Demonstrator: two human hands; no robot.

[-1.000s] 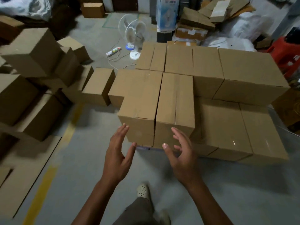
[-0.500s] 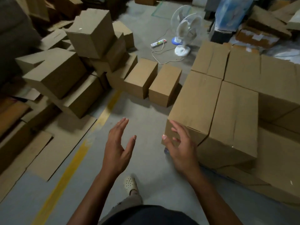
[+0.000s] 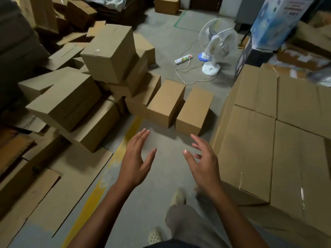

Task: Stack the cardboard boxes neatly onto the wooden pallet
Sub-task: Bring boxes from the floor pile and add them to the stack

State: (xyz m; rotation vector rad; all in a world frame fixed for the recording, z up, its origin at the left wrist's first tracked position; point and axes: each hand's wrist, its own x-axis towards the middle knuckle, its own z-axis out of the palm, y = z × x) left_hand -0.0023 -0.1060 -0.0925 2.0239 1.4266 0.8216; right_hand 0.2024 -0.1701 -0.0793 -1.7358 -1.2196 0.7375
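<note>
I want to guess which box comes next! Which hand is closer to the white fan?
Right. The right hand is below the fan, slightly left; the left hand is farther left.

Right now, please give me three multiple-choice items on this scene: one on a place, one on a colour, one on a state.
1. Where do the two side-by-side boxes stand?
A. on the floor ahead of the hands
B. on the stack at right
C. under the fan

2. What colour is the floor line?
A. red
B. yellow
C. white

3. How are the hands?
A. both gripping one box
B. one holding tape
C. both open and empty

Answers:
A: the two boxes rest on bare concrete.
B: the line is yellow.
C: left hand and right hand have spread fingers, holding nothing.
</note>
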